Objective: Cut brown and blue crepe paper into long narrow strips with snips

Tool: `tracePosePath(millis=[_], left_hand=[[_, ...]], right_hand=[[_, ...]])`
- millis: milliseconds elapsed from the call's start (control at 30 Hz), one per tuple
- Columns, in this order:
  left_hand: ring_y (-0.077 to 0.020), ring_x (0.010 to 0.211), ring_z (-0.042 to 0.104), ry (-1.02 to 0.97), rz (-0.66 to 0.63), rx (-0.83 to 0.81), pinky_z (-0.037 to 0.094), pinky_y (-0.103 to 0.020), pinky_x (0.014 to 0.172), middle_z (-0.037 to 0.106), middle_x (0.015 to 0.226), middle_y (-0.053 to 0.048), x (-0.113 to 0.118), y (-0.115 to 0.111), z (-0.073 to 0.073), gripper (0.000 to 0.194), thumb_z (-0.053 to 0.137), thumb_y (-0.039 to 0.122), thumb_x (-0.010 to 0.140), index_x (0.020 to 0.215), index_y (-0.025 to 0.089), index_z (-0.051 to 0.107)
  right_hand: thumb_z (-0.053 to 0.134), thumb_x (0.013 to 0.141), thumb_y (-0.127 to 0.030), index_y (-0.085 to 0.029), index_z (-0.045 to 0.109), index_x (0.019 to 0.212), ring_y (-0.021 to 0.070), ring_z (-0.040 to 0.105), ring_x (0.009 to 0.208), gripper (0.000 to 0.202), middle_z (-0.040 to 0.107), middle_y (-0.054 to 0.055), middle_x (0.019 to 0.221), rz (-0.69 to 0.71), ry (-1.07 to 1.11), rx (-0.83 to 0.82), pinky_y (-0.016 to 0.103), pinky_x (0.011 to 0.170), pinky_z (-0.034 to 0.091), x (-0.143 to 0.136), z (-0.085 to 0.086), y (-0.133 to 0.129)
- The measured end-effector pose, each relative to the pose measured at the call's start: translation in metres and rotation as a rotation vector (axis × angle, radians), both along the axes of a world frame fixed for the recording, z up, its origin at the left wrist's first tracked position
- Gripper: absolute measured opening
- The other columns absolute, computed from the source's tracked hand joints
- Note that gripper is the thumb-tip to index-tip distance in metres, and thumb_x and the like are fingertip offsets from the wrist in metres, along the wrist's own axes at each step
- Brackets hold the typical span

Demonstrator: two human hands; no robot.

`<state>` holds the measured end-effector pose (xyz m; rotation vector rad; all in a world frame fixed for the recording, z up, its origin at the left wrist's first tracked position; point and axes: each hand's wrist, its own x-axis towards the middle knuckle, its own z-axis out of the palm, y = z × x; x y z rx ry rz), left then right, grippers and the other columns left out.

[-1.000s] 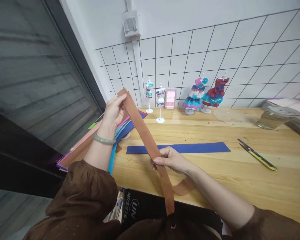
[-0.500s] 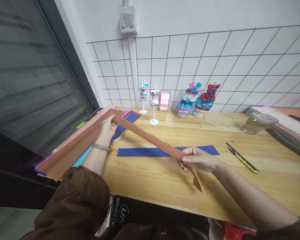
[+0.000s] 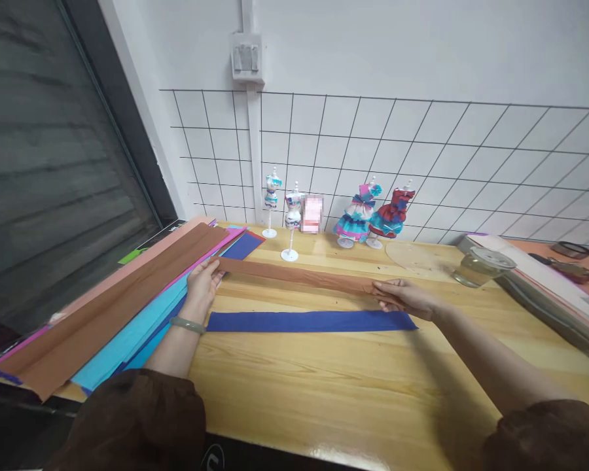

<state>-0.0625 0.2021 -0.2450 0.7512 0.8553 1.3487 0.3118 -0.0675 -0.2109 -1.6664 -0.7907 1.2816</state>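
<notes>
A narrow brown paper strip [image 3: 294,273] is stretched nearly level between my hands, above the wooden table. My left hand [image 3: 205,282], with a bracelet on its wrist, pinches the left end. Near the right end, my right hand [image 3: 405,297] has its fingers closed on the strip. Just in front lies a flat blue strip [image 3: 309,322], parallel to the brown one. To the left, a wide brown sheet [image 3: 127,301] rests on a stack of coloured papers, with cyan sheets [image 3: 137,327] showing at its side.
Small dress forms [image 3: 293,216] stand at the back, two of them in colourful dresses [image 3: 357,219]. A clear cup [image 3: 483,265] is at the right, beside long pale rolls or sheets [image 3: 535,275]. The wooden table [image 3: 324,392] meets a white wall with a black grid.
My right hand has moved outward and up, so the brown strip is now straighter and more level, behind the blue strip. The view has shifted, and the scissors are out of sight.
</notes>
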Motion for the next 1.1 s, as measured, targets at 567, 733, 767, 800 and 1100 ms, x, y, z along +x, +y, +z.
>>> tracePosePath(millis=[567, 733, 767, 800, 1100], left_hand=[[-0.0105, 0.06, 0.061, 0.355, -0.084, 0.011, 0.053, -0.018, 0.052, 0.061, 0.073, -0.004, 0.007, -0.006, -0.018, 0.025, 0.071, 0.005, 0.057, 0.076, 0.013, 0.058], [-0.0106, 0.057, 0.06, 0.411, -0.063, 0.016, 0.053, -0.019, 0.051, 0.06, 0.07, -0.003, 0.009, -0.007, -0.018, 0.025, 0.073, 0.005, 0.054, 0.073, 0.013, 0.058], [-0.0107, 0.057, 0.06, 0.418, -0.061, 0.019, 0.053, -0.019, 0.051, 0.06, 0.07, -0.003, 0.009, -0.007, -0.018, 0.025, 0.073, 0.006, 0.054, 0.073, 0.013, 0.058], [-0.0107, 0.057, 0.06, 0.423, -0.062, 0.025, 0.053, -0.019, 0.051, 0.06, 0.069, -0.003, 0.01, -0.008, -0.018, 0.025, 0.073, 0.007, 0.055, 0.073, 0.013, 0.058], [-0.011, 0.054, 0.059, 0.578, -0.079, 0.171, 0.051, -0.021, 0.05, 0.06, 0.068, -0.002, 0.009, -0.003, -0.027, 0.021, 0.07, 0.013, 0.057, 0.075, 0.013, 0.059]], right_hand=[[0.076, 0.06, -0.031, -0.013, 0.068, 0.073, 0.0106, 0.058, 0.047, 0.024, 0.065, 0.006, 0.057, -0.283, -0.311, -0.177, 0.018, 0.044, 0.051, 0.063, -0.038, 0.008], [0.077, 0.058, -0.026, -0.013, 0.067, 0.07, 0.0102, 0.058, 0.046, 0.021, 0.065, 0.006, 0.058, -0.315, -0.336, -0.154, 0.019, 0.045, 0.052, 0.066, -0.043, 0.008], [0.078, 0.057, -0.026, -0.013, 0.067, 0.069, 0.0104, 0.058, 0.047, 0.02, 0.066, 0.006, 0.058, -0.319, -0.342, -0.148, 0.02, 0.046, 0.052, 0.067, -0.044, 0.008], [0.078, 0.057, -0.025, -0.013, 0.067, 0.069, 0.0106, 0.058, 0.047, 0.02, 0.066, 0.006, 0.059, -0.325, -0.35, -0.141, 0.02, 0.046, 0.052, 0.067, -0.044, 0.007], [0.075, 0.058, -0.022, -0.014, 0.065, 0.065, 0.0133, 0.059, 0.049, 0.015, 0.065, 0.005, 0.056, -0.373, -0.507, -0.104, 0.023, 0.049, 0.051, 0.066, -0.049, 0.004]])
